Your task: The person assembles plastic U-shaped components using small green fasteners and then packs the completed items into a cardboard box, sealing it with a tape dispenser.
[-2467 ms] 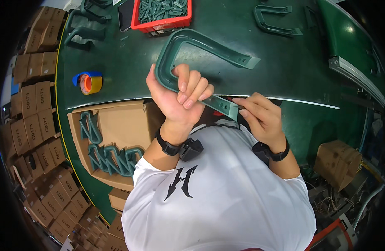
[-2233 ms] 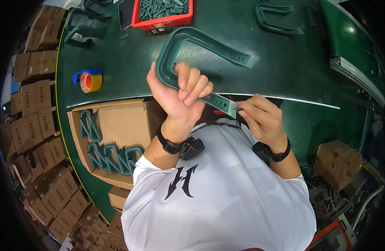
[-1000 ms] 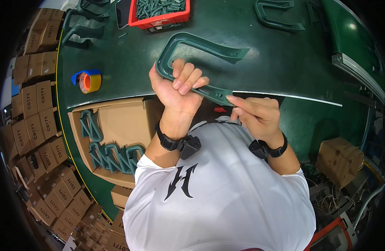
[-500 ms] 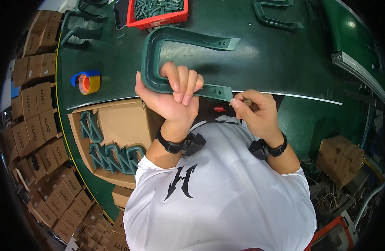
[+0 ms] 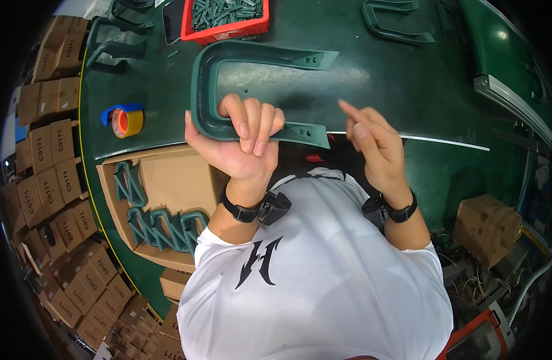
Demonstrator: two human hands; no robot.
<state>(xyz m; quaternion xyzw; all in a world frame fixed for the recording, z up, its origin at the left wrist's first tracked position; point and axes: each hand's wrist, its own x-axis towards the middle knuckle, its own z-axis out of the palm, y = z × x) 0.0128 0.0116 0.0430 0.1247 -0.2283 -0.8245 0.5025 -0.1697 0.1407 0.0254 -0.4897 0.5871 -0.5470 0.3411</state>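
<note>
My left hand (image 5: 246, 147) is wrapped round the lower arm of a dark green U-shaped plastic handle (image 5: 205, 75), held above the near edge of the table. The handle's bend points left. Its two arms reach right, each with small holes near the tip. My right hand (image 5: 381, 150) is just right of the lower tip, apart from it. Its index finger stretches out and the other fingers are loosely bent, with nothing visible in them. Below and left stands an open cardboard box (image 5: 171, 161) with several green handles (image 5: 162, 228) in it.
On the green table are a red bin (image 5: 228, 32) of small green pieces, a dark phone (image 5: 172, 24), a tape roll (image 5: 129, 120) and more green handles (image 5: 396, 27). Stacked cartons (image 5: 51, 147) line the left. A metal rail (image 5: 513, 107) and brown box (image 5: 489, 228) are at right.
My right hand has come away from the handle's lower tip, its fingers spreading apart. My left hand and the handle have shifted slightly left.
</note>
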